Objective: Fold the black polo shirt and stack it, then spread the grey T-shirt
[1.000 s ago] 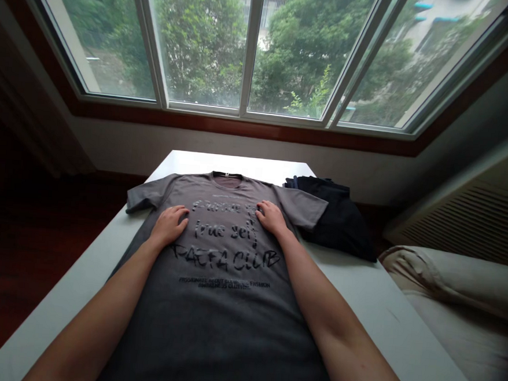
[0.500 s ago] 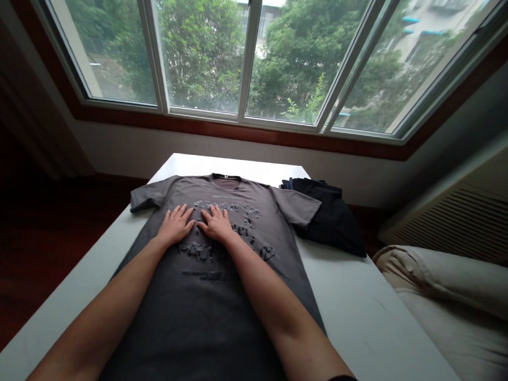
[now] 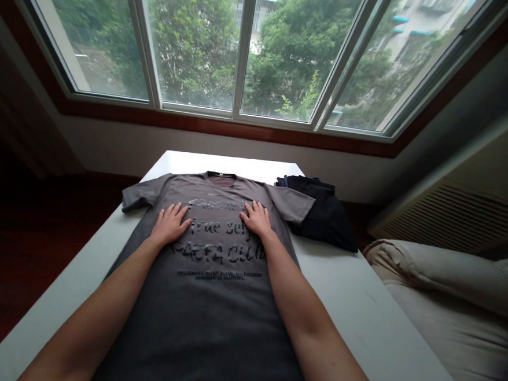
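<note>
A dark grey T-shirt lies spread out, front side up, with its collar toward the window and its sleeves out to both sides. Black raised lettering covers its chest. My left hand rests flat on the left of the chest, fingers apart. On the right of the lettering, my right hand also lies flat with its fingers spread, covering the ends of some words. Neither hand grips the cloth. The shirt's lower hem is out of view.
The shirt lies on a white table. Dark folded clothes sit at the table's right, partly under the right sleeve. A beige cushioned seat stands close by on the right. Beyond the table is a wide window.
My right hand has slid to the right across the chest, uncovering more lettering. My left hand stays at nearly the same place on the shirt. The view has shifted slightly.
</note>
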The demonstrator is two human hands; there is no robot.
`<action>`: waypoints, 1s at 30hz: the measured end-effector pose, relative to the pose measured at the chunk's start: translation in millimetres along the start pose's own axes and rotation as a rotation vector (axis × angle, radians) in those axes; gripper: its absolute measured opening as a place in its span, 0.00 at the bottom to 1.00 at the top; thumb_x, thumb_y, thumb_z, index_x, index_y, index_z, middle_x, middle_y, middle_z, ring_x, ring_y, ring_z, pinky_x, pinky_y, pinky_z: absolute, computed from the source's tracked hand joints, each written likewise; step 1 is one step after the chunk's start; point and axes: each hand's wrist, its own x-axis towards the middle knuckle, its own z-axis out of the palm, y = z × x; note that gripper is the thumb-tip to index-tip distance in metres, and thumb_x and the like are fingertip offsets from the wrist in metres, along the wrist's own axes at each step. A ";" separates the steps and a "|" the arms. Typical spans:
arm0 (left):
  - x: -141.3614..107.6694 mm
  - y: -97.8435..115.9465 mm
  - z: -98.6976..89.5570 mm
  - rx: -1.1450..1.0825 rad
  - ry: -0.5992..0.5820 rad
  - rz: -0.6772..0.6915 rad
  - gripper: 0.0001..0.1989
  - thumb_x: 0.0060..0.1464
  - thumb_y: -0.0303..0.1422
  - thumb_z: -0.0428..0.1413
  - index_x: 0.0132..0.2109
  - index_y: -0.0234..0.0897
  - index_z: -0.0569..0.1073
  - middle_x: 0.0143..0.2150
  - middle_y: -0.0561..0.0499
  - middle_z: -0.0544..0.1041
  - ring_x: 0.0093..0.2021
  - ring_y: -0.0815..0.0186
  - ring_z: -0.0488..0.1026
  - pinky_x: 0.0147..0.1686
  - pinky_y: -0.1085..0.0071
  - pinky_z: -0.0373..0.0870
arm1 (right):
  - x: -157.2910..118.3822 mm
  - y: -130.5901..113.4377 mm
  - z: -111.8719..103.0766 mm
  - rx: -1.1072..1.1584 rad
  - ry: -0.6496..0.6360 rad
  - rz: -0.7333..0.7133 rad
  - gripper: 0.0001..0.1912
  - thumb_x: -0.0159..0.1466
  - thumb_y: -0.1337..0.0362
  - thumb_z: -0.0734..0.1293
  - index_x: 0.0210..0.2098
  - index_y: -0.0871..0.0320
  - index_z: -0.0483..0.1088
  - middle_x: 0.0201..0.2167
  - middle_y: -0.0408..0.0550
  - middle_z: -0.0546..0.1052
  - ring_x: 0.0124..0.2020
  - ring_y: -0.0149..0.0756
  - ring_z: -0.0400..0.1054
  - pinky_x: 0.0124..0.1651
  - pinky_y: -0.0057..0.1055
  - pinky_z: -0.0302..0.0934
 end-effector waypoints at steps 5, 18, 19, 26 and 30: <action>0.7 0.5 -1.1 -0.001 -0.004 -0.004 0.34 0.70 0.52 0.40 0.76 0.43 0.57 0.79 0.45 0.51 0.78 0.51 0.46 0.73 0.45 0.45 | -1.3 39.2 -6.3 0.028 0.143 0.107 0.30 0.74 0.50 0.58 0.70 0.56 0.64 0.74 0.55 0.58 0.75 0.47 0.47 0.74 0.43 0.44; 3.3 0.7 1.0 -0.024 0.019 -0.001 0.34 0.69 0.53 0.41 0.75 0.44 0.59 0.78 0.45 0.52 0.78 0.50 0.46 0.73 0.45 0.45 | -15.8 -35.7 1.9 -0.023 -0.081 -0.290 0.35 0.74 0.41 0.56 0.75 0.46 0.54 0.78 0.49 0.46 0.78 0.47 0.36 0.76 0.50 0.32; 3.1 0.9 0.3 -0.027 0.020 -0.001 0.33 0.69 0.52 0.41 0.75 0.45 0.59 0.78 0.45 0.52 0.77 0.50 0.46 0.72 0.45 0.45 | -15.9 -35.0 1.8 -0.024 -0.092 -0.270 0.35 0.74 0.41 0.55 0.75 0.46 0.53 0.78 0.49 0.45 0.78 0.47 0.35 0.76 0.50 0.31; 1.2 6.0 -4.3 -0.030 0.037 -0.035 0.32 0.69 0.52 0.42 0.74 0.46 0.61 0.77 0.46 0.55 0.77 0.50 0.48 0.72 0.45 0.47 | -10.4 5.6 -5.0 -0.004 0.030 0.026 0.34 0.75 0.44 0.56 0.74 0.51 0.55 0.77 0.55 0.48 0.78 0.50 0.36 0.75 0.55 0.31; 2.4 3.1 -3.7 -0.008 0.068 -0.120 0.32 0.69 0.51 0.41 0.73 0.44 0.63 0.77 0.44 0.56 0.76 0.47 0.50 0.71 0.42 0.48 | -10.4 -1.5 -2.8 0.010 0.053 -0.077 0.33 0.75 0.46 0.57 0.74 0.51 0.56 0.77 0.55 0.49 0.78 0.47 0.38 0.75 0.53 0.34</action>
